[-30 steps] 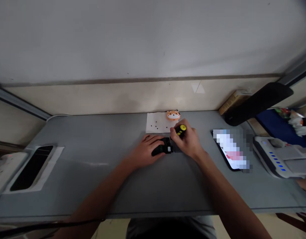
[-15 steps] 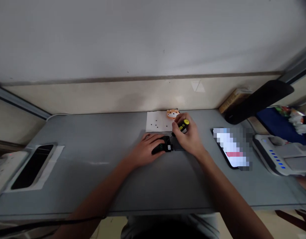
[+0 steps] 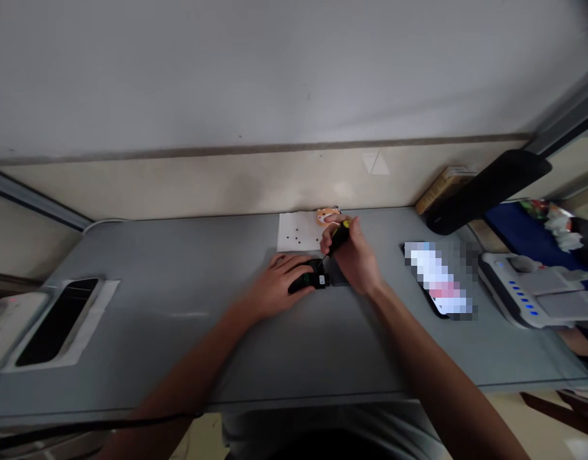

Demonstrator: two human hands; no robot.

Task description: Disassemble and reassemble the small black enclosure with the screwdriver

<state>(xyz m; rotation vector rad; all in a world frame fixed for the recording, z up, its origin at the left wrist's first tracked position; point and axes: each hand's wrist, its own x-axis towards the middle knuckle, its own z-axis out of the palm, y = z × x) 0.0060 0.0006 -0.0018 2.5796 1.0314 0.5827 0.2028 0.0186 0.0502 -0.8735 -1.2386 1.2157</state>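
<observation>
My left hand (image 3: pixel 279 284) lies on a small black device (image 3: pixel 309 279) on the grey table (image 3: pixel 179 306), its fingers curled over it and holding it down. My right hand (image 3: pixel 354 255) is closed round a black screwdriver with a yellow cap (image 3: pixel 339 235), tilted with its tip down at the device's right end. Just behind the hands lies a white sheet (image 3: pixel 296 231) with several tiny dark screws on it. A small orange animal-face object (image 3: pixel 326 215) sits at the sheet's far right corner.
A phone with a lit screen (image 3: pixel 440 279) lies to the right of my hands. Further right stands a grey machine with blue lights (image 3: pixel 528 297). A black lamp head (image 3: pixel 490 188) and a brown box (image 3: pixel 440 188) sit at the back right. A dark recessed slot (image 3: pixel 54 322) is at the left.
My right hand has turned the screwdriver from lying across the fist to a steeper tilt, tip lowered to the device. The left hand has stayed on the device.
</observation>
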